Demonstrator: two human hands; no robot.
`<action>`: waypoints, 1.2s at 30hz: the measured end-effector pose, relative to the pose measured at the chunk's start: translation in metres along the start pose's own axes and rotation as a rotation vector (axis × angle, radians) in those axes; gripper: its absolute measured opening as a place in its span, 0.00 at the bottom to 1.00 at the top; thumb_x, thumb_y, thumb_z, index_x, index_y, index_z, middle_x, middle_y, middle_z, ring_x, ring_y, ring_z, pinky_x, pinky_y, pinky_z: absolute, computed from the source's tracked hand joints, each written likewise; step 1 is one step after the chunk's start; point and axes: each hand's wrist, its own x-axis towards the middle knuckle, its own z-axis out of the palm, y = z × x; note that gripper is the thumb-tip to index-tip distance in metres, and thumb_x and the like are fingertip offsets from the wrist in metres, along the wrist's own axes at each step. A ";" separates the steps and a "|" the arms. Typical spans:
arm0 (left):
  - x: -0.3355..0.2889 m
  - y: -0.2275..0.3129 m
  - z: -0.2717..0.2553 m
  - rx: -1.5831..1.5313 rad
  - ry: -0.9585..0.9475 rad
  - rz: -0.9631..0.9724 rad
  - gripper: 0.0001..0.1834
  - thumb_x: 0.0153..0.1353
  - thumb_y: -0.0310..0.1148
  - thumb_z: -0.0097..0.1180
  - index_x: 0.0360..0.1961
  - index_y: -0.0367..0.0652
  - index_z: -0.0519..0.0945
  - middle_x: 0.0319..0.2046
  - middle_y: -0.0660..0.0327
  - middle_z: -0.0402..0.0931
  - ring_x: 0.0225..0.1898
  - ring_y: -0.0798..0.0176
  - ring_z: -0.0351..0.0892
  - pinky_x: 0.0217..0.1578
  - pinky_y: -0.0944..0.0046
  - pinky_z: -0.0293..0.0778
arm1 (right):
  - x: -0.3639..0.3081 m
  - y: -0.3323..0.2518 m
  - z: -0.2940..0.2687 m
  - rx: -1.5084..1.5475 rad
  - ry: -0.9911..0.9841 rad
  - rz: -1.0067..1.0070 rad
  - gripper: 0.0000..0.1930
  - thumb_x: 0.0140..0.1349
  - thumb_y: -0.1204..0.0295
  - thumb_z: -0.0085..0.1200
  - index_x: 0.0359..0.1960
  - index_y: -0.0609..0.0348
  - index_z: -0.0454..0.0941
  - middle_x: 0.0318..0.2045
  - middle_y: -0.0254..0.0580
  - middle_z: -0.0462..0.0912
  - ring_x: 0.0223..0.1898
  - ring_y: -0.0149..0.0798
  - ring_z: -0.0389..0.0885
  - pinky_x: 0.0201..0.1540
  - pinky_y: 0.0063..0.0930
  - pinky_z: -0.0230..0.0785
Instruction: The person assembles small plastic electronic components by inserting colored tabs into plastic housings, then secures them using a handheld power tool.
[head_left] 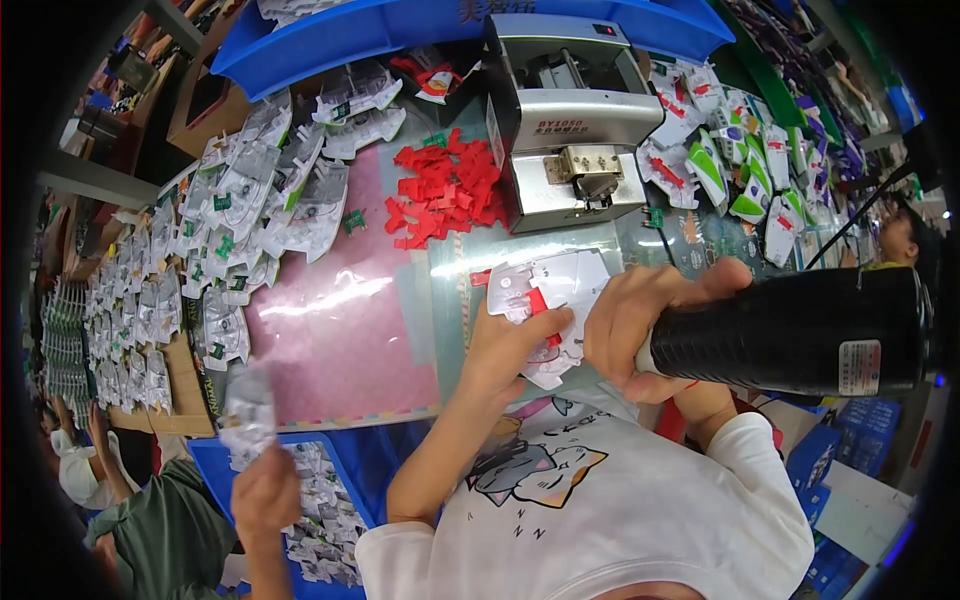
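My left hand [505,350] grips a white plastic toy shell [575,275] on the table in front of me, its thumb near a red plastic piece [538,300] set in the shell. In my right hand [635,320] is a black electric screwdriver [790,330], its body stretching off to the right. The screwdriver's tip is hidden behind my fingers. Just left of the shell, a bit of red plastic [481,277] shows. Beyond it lies a pile of loose red plastic pieces [450,190].
A metal screw-feeding machine [570,120] stands ahead. White shells with green boards [225,200] cover the left; finished-looking white-green shells [740,165] lie right. A co-worker's hand [265,490] holds a blurred shell over a blue bin [210,465]. A blue tray [400,40] is behind.
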 end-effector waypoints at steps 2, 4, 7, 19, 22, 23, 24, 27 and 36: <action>-0.001 -0.001 0.001 0.027 0.016 0.008 0.17 0.43 0.19 0.56 0.37 0.34 0.71 0.31 0.58 0.75 0.29 0.65 0.76 0.29 0.67 0.73 | 0.002 0.005 0.002 0.005 0.005 -0.012 0.08 0.50 0.72 0.50 0.27 0.64 0.67 0.15 0.40 0.70 0.14 0.32 0.68 0.19 0.22 0.62; -0.001 -0.001 0.001 0.058 0.038 0.024 0.17 0.43 0.19 0.56 0.38 0.34 0.71 0.31 0.58 0.75 0.29 0.65 0.76 0.29 0.67 0.73 | -0.001 0.009 0.006 0.017 0.003 -0.029 0.09 0.50 0.72 0.50 0.28 0.64 0.67 0.16 0.40 0.70 0.14 0.32 0.68 0.19 0.22 0.62; -0.002 -0.007 0.006 0.079 0.142 0.100 0.18 0.43 0.19 0.56 0.39 0.35 0.71 0.32 0.57 0.75 0.29 0.65 0.76 0.28 0.67 0.74 | -0.002 0.007 -0.004 0.022 0.008 -0.064 0.09 0.51 0.71 0.50 0.29 0.64 0.67 0.16 0.40 0.70 0.14 0.32 0.67 0.19 0.23 0.62; -0.015 0.002 -0.001 -0.049 -0.047 0.148 0.33 0.44 0.21 0.54 0.55 0.36 0.61 0.46 0.55 0.68 0.45 0.64 0.71 0.44 0.66 0.68 | -0.009 0.008 -0.044 0.049 0.747 0.042 0.13 0.56 0.75 0.48 0.41 0.59 0.59 0.28 0.43 0.71 0.19 0.31 0.70 0.23 0.24 0.65; -0.021 0.008 0.006 0.039 -0.117 0.202 0.35 0.42 0.21 0.54 0.56 0.35 0.61 0.48 0.55 0.67 0.48 0.63 0.68 0.48 0.67 0.64 | -0.008 0.020 -0.056 -0.129 0.842 -0.015 0.11 0.57 0.73 0.48 0.39 0.60 0.60 0.32 0.44 0.71 0.21 0.32 0.71 0.23 0.26 0.66; -0.020 0.009 0.007 0.056 -0.168 0.194 0.35 0.41 0.21 0.53 0.56 0.33 0.61 0.53 0.54 0.63 0.51 0.63 0.65 0.51 0.67 0.60 | -0.009 0.021 -0.059 -0.147 0.800 0.003 0.16 0.57 0.71 0.49 0.45 0.59 0.60 0.34 0.43 0.71 0.27 0.34 0.73 0.30 0.26 0.67; -0.018 0.008 0.006 0.069 -0.176 0.198 0.35 0.41 0.21 0.53 0.56 0.33 0.61 0.53 0.54 0.63 0.51 0.63 0.65 0.51 0.67 0.60 | -0.011 0.022 -0.064 -0.142 0.804 -0.011 0.16 0.57 0.71 0.49 0.45 0.59 0.60 0.34 0.43 0.71 0.27 0.34 0.73 0.30 0.26 0.67; -0.013 0.008 0.007 0.221 -0.236 0.394 0.30 0.40 0.22 0.54 0.50 0.31 0.67 0.58 0.47 0.54 0.55 0.60 0.61 0.52 0.65 0.59 | -0.015 0.018 -0.074 -0.812 0.798 0.033 0.36 0.54 0.70 0.51 0.61 0.60 0.44 0.48 0.46 0.66 0.43 0.37 0.69 0.43 0.25 0.63; -0.013 0.013 0.023 0.687 -0.392 0.704 0.24 0.40 0.22 0.55 0.44 0.33 0.73 0.58 0.43 0.53 0.52 0.59 0.65 0.45 0.67 0.65 | -0.008 -0.070 -0.019 -0.816 0.050 -0.114 0.19 0.50 0.72 0.53 0.44 0.66 0.72 0.36 0.47 0.77 0.35 0.41 0.75 0.37 0.29 0.67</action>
